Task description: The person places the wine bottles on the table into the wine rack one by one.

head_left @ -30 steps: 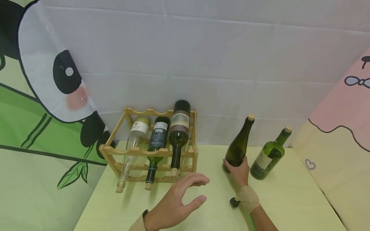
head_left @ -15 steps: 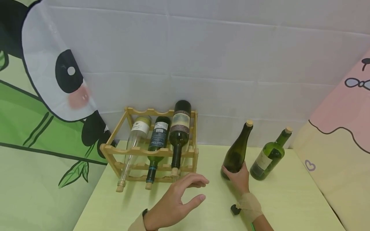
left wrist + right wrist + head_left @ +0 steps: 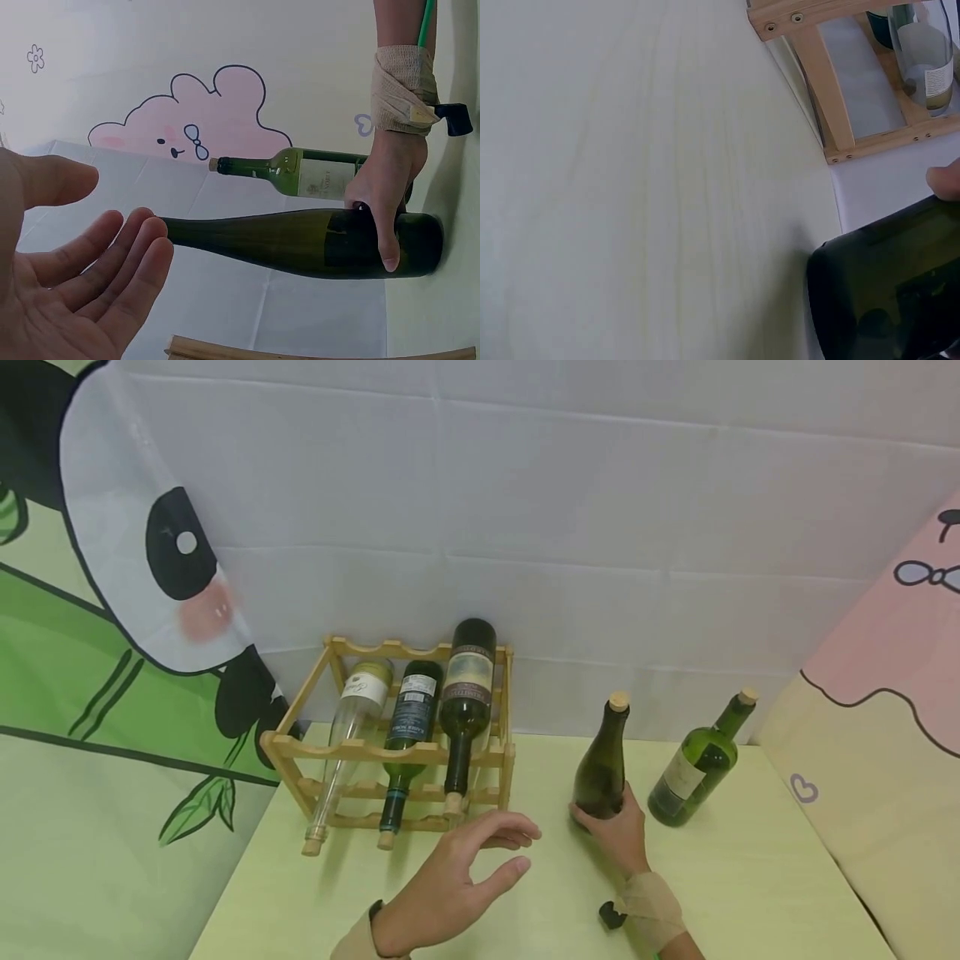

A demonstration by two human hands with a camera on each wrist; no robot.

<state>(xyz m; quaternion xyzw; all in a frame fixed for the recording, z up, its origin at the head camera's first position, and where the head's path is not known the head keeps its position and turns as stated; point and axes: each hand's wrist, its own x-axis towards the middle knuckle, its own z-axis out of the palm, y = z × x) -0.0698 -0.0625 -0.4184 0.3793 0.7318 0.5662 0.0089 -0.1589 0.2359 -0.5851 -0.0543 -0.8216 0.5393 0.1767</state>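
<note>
My right hand (image 3: 617,833) grips a dark green corked wine bottle (image 3: 602,760) low on its body. In the left wrist view its thumb lies across the bottle (image 3: 285,241) near the base. The bottle stands nearly upright, its base (image 3: 840,300) close over the table in the right wrist view. My left hand (image 3: 457,885) is held in front of the wooden wine rack (image 3: 390,752), fingers gently bent and thumb apart, with nothing in it. In the left wrist view the left hand's fingers (image 3: 135,285) overlap the bottle's neck end.
Three corked bottles lie on the rack's top: a clear one (image 3: 347,727), a green one with a dark label (image 3: 410,718) and a dark one (image 3: 467,702). A lighter green bottle (image 3: 690,777) stands right of my right hand. A cloth wall (image 3: 555,527) rises behind the table (image 3: 540,893).
The bottle in my right hand has come a little nearer and left, and its neck has swung from leaning right to more upright. My left hand has stayed nearly still.
</note>
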